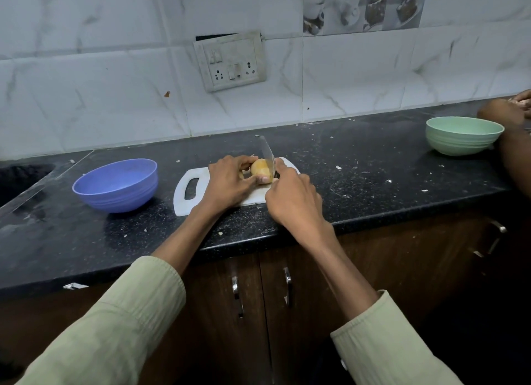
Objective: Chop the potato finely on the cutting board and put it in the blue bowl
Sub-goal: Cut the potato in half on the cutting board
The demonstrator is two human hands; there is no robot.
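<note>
A yellow-brown potato (260, 168) lies on the white cutting board (195, 195) in the middle of the black counter. My left hand (228, 183) grips the potato from the left, thumb under its front. My right hand (293, 198) holds a knife (267, 154) by its hidden handle. The blade stands against the potato's right side and points away from me. The blue bowl (116, 185) sits left of the board and looks empty.
A green bowl (464, 136) stands at the far right of the counter, beside another person's arm (514, 143). A dark sink (20, 180) lies at the left edge. Small scraps dot the counter (373, 166). A socket plate (230, 61) hangs on the tiled wall.
</note>
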